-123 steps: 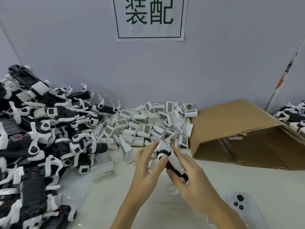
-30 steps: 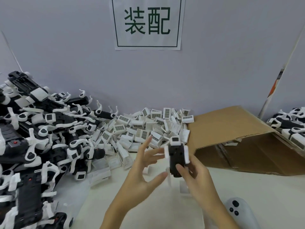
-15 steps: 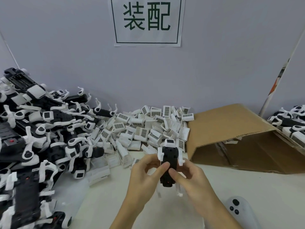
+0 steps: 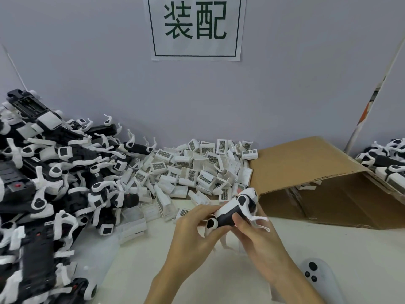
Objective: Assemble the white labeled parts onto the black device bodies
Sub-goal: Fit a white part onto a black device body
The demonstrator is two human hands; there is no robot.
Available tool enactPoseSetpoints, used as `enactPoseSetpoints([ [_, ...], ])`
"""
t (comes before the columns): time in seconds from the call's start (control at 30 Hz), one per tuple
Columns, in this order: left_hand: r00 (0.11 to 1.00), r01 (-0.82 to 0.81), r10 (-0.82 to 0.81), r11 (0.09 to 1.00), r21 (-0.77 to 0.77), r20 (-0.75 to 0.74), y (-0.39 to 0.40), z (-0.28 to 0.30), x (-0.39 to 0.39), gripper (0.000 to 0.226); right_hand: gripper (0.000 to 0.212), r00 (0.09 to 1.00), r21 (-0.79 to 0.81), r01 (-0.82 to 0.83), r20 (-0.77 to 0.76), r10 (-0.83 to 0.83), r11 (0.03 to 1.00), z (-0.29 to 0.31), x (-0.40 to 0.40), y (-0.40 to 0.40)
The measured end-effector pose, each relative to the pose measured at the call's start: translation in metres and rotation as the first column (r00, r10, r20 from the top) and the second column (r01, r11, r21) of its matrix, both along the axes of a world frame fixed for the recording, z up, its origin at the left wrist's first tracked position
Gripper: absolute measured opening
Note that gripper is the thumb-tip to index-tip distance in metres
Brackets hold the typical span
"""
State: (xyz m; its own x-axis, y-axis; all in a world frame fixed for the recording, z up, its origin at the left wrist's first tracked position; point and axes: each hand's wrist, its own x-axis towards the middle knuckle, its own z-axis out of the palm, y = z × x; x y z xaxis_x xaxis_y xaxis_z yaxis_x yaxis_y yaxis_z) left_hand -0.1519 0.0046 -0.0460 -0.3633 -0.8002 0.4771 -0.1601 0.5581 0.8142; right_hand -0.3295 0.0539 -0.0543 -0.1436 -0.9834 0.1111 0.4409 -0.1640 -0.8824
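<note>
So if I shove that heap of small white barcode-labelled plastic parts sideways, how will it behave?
The heap of small white barcode-labelled plastic parts would probably scatter, since the pieces lie loose at all angles. They look hollow and thin-walled, so likely light and easily pushed. Some would likely slide against the tipped brown cardboard box beside them.

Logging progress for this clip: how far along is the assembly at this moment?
Done: I cannot tell how many; a small group of black-and-white units lies at far right. In hand: the left hand and right hand both grip one black device body above the table. Left: a heap of white labeled parts by the wall and a big pile of device bodies on the left.
</note>
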Motion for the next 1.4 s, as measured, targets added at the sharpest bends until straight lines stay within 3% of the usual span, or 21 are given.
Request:
enactPoseSetpoints([
  [0.3, 0.992, 0.125, -0.121, 0.984, 0.129, -0.038, 0.000, 0.002, 0.001, 0.031, 0.055, 0.977, -0.029, 0.120, -0.175, -0.123, 0.992, -0.005, 0.002, 0.001],
  [0.4, 0.982, 0.161, -0.132, 0.959, 0.232, -0.136, 0.002, 0.003, -0.001, 0.035, 0.056, 0.980, -0.019, 0.106, -0.169, -0.107, 0.994, 0.001, 0.004, 0.000],
  [0.53, 0.960, 0.224, -0.137, 0.899, 0.377, -0.243, 0.005, 0.006, -0.004, 0.027, 0.027, 0.913, -0.090, 0.126, -0.380, -0.151, 0.988, 0.009, 0.015, 0.004],
  [0.67, 0.973, 0.149, -0.066, 0.912, 0.382, -0.222, -0.002, 0.001, 0.001, 0.048, 0.021, 0.848, -0.131, 0.240, -0.454, -0.273, 0.962, 0.001, 0.016, 0.002],
  [0.83, 0.922, 0.227, -0.081, 0.905, 0.360, -0.380, -0.008, 0.003, 0.005, 0.035, 0.039, 0.792, -0.124, 0.192, -0.566, -0.229, 0.973, 0.002, 0.015, 0.006],
  [1.0, 0.908, 0.266, -0.099, 0.888, 0.375, -0.408, -0.013, -0.003, 0.012, 0.042, 0.033, 0.698, -0.114, 0.174, -0.686, -0.204, 0.978, 0.008, 0.017, 0.008],
  [1.2, 0.907, 0.264, -0.103, 0.895, 0.361, -0.408, -0.010, -0.001, 0.011, 0.060, 0.031, 0.667, -0.095, 0.154, -0.724, -0.174, 0.984, 0.016, 0.010, 0.011],
  [1.4, 0.937, 0.218, -0.098, 0.914, 0.342, -0.334, -0.006, -0.003, 0.001, 0.031, 0.034, 0.672, -0.132, 0.210, -0.701, -0.241, 0.969, 0.012, 0.012, 0.012],
])
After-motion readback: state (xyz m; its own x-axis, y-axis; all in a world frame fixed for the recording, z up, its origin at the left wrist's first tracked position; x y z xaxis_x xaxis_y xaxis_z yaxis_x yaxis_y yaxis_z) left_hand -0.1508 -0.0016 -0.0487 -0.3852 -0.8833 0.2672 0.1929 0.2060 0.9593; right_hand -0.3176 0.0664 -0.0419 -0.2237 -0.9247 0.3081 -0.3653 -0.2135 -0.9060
